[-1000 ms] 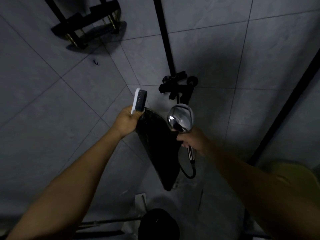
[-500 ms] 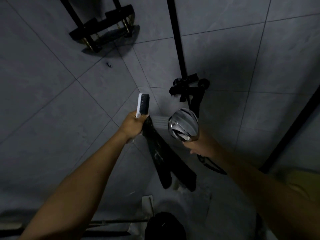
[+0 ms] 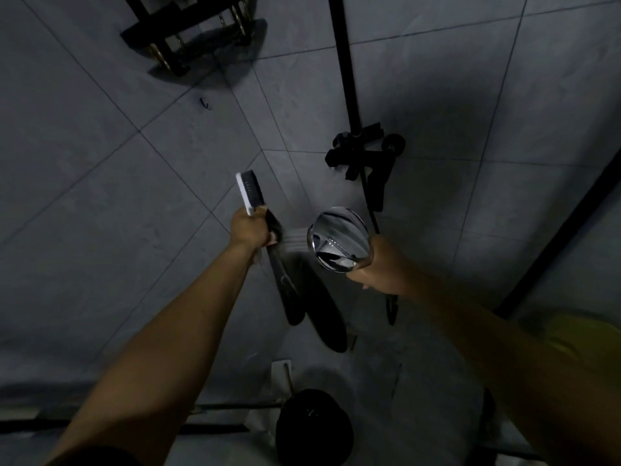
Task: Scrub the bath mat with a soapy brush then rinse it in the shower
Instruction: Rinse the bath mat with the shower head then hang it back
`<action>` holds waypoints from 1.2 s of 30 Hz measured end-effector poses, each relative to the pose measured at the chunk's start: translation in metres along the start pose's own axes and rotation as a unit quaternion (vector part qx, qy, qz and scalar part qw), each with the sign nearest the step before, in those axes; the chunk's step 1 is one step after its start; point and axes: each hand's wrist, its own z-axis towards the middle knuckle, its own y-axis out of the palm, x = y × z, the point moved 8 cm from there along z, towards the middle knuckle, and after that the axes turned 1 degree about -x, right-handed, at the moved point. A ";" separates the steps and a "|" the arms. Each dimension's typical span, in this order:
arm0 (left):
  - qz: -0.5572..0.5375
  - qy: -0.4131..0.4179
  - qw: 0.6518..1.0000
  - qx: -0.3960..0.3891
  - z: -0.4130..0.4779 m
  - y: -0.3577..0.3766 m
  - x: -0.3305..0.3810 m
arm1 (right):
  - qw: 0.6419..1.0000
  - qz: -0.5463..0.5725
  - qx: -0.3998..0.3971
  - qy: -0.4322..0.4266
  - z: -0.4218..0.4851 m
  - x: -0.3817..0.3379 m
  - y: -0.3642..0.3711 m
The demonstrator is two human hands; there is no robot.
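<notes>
Left hand (image 3: 251, 230) clenches brush (image 3: 249, 191) and dangling bath mat (image 3: 304, 297) together, so the right hand (image 3: 378, 264), gripping the shower head (image 3: 339, 238), can rinse it.

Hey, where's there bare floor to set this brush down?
Bare floor tile lies right of the dark round object, below the hose loop. It is crowded directly under the bath mat, around the white floor piece and that round object.

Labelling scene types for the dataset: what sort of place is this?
Likely a bathroom shower stall: grey tiled walls, a black shower mixer on a riser pipe, and a chrome hand shower in the right hand aimed at the bath mat the left hand holds.
</notes>
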 end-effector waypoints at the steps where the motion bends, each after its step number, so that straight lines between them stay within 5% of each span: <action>1: -0.011 -0.007 1.000 0.011 0.001 -0.002 -0.001 | 1.000 -0.005 0.000 -0.001 -0.001 -0.002 0.001; 13: -0.143 -0.044 0.984 0.092 0.013 -0.008 0.008 | 0.989 -0.139 -0.027 -0.040 -0.007 -0.002 0.042; 19: -0.201 -0.065 0.972 0.107 0.020 -0.001 0.027 | 0.952 -0.297 -0.065 -0.038 -0.013 0.012 0.067; 25: -0.247 -0.063 0.960 0.112 0.021 0.010 0.058 | 0.913 -0.392 0.000 -0.111 -0.012 -0.007 0.079; 31: -0.262 -0.055 0.958 0.101 0.022 0.020 0.073 | 0.897 -0.435 -0.020 -0.072 -0.017 0.010 0.068; 36: -0.223 -0.030 0.973 0.051 0.023 0.024 0.079 | 0.912 -0.402 -0.059 0.052 -0.019 0.075 0.042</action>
